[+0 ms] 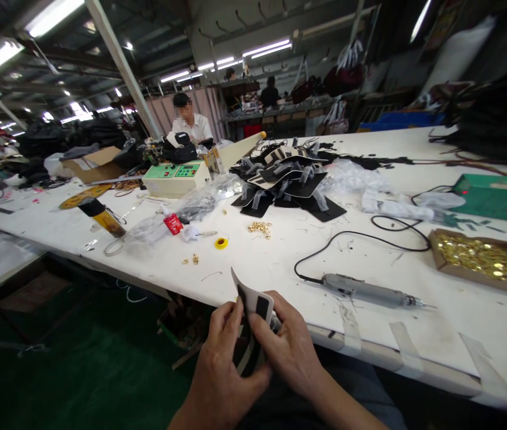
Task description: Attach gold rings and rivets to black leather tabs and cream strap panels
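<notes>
Between my hands, at the table's front edge, is a curved black-and-white striped panel (253, 301) with a rounded corner. My left hand (224, 358) pinches its left side, fingertips near the top. On the right side, my right hand (286, 343) grips it with the thumb across the face. My hands and the fold hide its lower part. Beyond lies a heap of similar black and striped panels (286, 179), several with clear plastic strips on them. Small gold metal fittings (260, 229) lie loose in front of the heap, close to a yellow tape roll (221, 243).
A grey electric screwdriver (365, 291) with a black cable lies right. Beyond it are a cardboard tray (481, 260) of gold hardware and a green box (499, 196). Left stand a dark-capped bottle (101, 216) and a control machine (177, 177). A person (193, 122) is behind the machine.
</notes>
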`<state>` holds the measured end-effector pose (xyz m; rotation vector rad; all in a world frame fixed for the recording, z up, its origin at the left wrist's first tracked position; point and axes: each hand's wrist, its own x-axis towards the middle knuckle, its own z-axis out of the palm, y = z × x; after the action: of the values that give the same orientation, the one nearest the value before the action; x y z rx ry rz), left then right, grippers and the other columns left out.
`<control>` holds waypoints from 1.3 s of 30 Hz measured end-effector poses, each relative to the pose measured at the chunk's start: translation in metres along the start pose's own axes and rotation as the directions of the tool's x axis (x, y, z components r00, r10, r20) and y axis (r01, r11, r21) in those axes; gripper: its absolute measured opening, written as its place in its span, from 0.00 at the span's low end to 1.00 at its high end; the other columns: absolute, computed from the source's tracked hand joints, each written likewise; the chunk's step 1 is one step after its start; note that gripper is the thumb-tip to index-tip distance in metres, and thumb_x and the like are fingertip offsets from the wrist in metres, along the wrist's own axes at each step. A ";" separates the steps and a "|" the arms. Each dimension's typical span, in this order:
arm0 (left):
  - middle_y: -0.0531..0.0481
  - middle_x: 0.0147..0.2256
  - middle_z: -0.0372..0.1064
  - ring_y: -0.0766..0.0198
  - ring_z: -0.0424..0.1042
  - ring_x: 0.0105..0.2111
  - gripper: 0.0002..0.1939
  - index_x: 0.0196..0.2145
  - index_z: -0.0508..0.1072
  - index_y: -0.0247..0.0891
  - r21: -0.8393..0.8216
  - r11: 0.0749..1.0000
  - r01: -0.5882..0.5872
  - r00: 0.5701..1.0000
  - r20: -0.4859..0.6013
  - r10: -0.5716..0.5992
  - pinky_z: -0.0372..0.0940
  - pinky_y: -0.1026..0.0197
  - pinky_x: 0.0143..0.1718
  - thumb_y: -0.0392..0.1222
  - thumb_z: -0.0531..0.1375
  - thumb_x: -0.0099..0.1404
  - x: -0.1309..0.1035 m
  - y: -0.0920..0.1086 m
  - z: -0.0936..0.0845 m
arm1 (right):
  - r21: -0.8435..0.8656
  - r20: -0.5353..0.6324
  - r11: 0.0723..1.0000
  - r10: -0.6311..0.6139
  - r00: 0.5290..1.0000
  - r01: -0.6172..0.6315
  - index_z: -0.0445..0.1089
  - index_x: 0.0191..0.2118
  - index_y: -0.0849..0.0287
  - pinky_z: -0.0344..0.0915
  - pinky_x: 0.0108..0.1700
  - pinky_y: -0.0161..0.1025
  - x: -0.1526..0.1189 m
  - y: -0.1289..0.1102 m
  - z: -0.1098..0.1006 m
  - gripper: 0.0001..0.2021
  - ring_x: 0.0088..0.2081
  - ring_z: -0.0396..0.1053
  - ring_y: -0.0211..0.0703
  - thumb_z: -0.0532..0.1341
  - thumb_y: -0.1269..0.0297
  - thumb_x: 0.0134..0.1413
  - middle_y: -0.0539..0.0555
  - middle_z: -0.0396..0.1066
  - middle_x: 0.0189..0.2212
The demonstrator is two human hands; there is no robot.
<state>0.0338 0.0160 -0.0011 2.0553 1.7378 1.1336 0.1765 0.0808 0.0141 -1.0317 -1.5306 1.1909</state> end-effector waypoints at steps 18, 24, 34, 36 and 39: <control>0.41 0.48 0.81 0.51 0.82 0.43 0.34 0.61 0.71 0.37 -0.741 0.372 0.560 0.823 0.444 -0.355 0.76 0.51 0.46 0.45 0.74 0.59 0.083 -0.009 0.010 | 0.551 0.064 0.743 0.416 0.907 -0.379 0.74 0.30 0.59 0.65 0.32 0.36 0.027 0.013 -0.039 0.05 0.28 0.69 0.43 0.63 0.64 0.53 0.51 0.74 0.26; 0.44 0.34 0.83 0.54 0.81 0.32 0.22 0.44 0.81 0.32 -0.614 0.367 0.698 0.716 0.608 -0.344 0.75 0.55 0.37 0.46 0.75 0.55 0.093 -0.027 0.021 | 0.516 0.034 0.726 0.514 0.857 -0.455 0.72 0.29 0.59 0.65 0.29 0.36 0.027 0.021 -0.042 0.05 0.26 0.68 0.43 0.62 0.64 0.50 0.50 0.72 0.24; 0.45 0.34 0.83 0.53 0.81 0.32 0.22 0.41 0.81 0.33 -0.479 0.527 0.702 0.659 0.717 -0.225 0.74 0.57 0.33 0.51 0.75 0.55 0.110 -0.037 0.037 | 0.459 -0.228 0.770 0.584 0.779 -0.443 0.70 0.26 0.57 0.67 0.30 0.36 0.018 0.045 -0.040 0.04 0.29 0.69 0.44 0.62 0.64 0.48 0.50 0.72 0.25; 0.45 0.35 0.83 0.53 0.82 0.32 0.21 0.42 0.81 0.34 -0.471 0.529 0.706 0.645 0.736 -0.206 0.74 0.56 0.34 0.50 0.75 0.55 0.111 -0.039 0.042 | 0.501 -0.229 0.742 0.610 0.759 -0.446 0.70 0.26 0.57 0.68 0.31 0.36 0.015 0.046 -0.040 0.05 0.29 0.69 0.44 0.62 0.63 0.48 0.49 0.72 0.25; 0.46 0.35 0.83 0.53 0.82 0.32 0.20 0.43 0.81 0.35 -0.455 0.530 0.715 0.625 0.756 -0.195 0.75 0.56 0.35 0.49 0.73 0.58 0.110 -0.040 0.050 | 0.516 -0.242 0.735 0.618 0.747 -0.440 0.71 0.27 0.57 0.69 0.32 0.37 0.009 0.049 -0.042 0.04 0.30 0.71 0.44 0.62 0.63 0.48 0.50 0.75 0.26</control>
<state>0.0380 0.1422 -0.0139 1.0918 1.0980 0.6423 0.2185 0.1075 -0.0275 -1.3587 -0.5922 1.5101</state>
